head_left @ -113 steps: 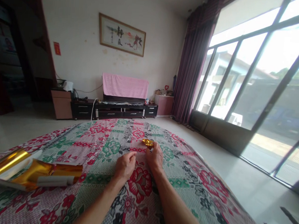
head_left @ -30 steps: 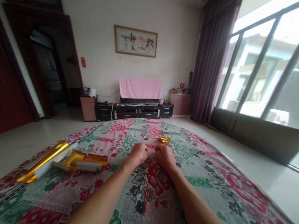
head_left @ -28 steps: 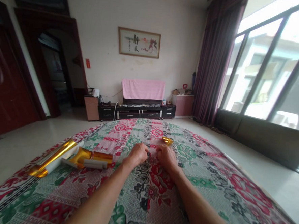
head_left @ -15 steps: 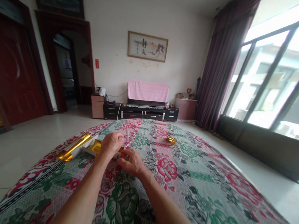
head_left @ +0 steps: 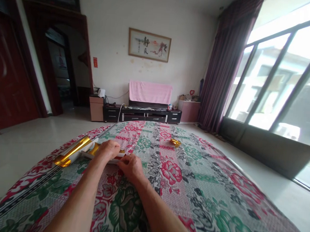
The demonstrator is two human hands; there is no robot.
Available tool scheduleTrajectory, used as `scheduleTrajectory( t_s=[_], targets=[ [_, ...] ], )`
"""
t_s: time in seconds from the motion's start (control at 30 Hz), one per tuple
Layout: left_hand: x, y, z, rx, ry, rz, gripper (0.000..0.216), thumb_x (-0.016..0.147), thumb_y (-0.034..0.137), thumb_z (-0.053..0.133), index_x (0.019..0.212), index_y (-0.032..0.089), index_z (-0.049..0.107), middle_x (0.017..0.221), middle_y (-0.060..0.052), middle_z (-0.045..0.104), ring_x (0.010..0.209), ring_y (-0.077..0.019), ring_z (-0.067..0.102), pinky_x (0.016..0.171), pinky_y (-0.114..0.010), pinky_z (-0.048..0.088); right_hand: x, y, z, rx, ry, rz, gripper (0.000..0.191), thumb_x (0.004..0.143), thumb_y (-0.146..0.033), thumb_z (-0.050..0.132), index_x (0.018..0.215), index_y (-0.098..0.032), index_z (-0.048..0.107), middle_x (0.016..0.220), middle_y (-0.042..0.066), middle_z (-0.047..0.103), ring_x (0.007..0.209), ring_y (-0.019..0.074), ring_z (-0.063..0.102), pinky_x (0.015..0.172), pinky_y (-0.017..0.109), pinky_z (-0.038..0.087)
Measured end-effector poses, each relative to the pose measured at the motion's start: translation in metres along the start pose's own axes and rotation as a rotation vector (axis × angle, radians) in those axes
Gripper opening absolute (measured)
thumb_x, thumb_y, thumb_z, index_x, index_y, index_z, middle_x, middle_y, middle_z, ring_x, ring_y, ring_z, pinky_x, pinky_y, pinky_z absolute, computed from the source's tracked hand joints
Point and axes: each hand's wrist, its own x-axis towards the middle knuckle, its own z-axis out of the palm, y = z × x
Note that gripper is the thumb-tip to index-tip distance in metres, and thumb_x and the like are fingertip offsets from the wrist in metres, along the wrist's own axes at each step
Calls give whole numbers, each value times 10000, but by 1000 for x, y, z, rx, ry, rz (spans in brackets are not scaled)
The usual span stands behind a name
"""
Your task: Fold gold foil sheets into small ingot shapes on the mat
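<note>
My left hand point(head_left: 108, 150) rests curled on a stack of gold foil paper point(head_left: 75, 151) lying at the left of a flowered cloth point(head_left: 182, 187). My right hand point(head_left: 131, 166) sits just beside it, fingers pinched at the near corner of the white-backed sheets. A small folded gold paper piece point(head_left: 175, 142) lies alone farther out on the cloth, to the right of both hands. Whether the fingers grip a sheet is partly hidden.
The cloth covers a wide round surface with tiled floor around it. A dark TV cabinet point(head_left: 144, 113) with a pink cover stands at the far wall. Large windows point(head_left: 277, 85) and purple curtains fill the right side; dark wooden doors stand at the left.
Both hands left the small folded gold piece in the middle and moved left to the stack of gold foil paper, where they now rest. My view turned left too.
</note>
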Motion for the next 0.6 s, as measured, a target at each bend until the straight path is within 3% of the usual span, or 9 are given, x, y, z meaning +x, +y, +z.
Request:
scheduleTrajectory(
  t_s=[0.1,0.2,0.33,0.6],
  targets=[
    [4,-4,4,-3,-15,-28,301,711,351,455,825,249,715,965,-86,683,861,-284,613,703,-331,442,-1,3,-1,-3,3,-40,129,710,-282,602,728,-201,701,610,-16,616,552,93,494,531,191,329],
    [7,-6,6,-1,-32,-45,296,709,364,455,815,265,713,962,-78,683,871,-287,609,700,-333,439,-1,8,-5,-32,-11,-173,176,766,-259,543,696,-187,688,629,-5,606,601,97,502,569,192,336],
    [4,-5,3,-16,-39,-18,285,698,339,464,795,245,715,866,-79,696,806,-261,617,674,-308,435,-1,14,-11,-76,-57,-319,237,788,-206,506,611,-179,662,596,-2,569,643,106,496,602,197,335],
    [0,-6,1,-49,-53,-7,251,680,314,488,756,237,714,703,-51,691,731,-209,617,653,-256,430,1,14,-14,-42,-14,-202,144,728,-198,557,669,-190,688,595,-10,558,587,98,468,562,198,315]
  ],
)
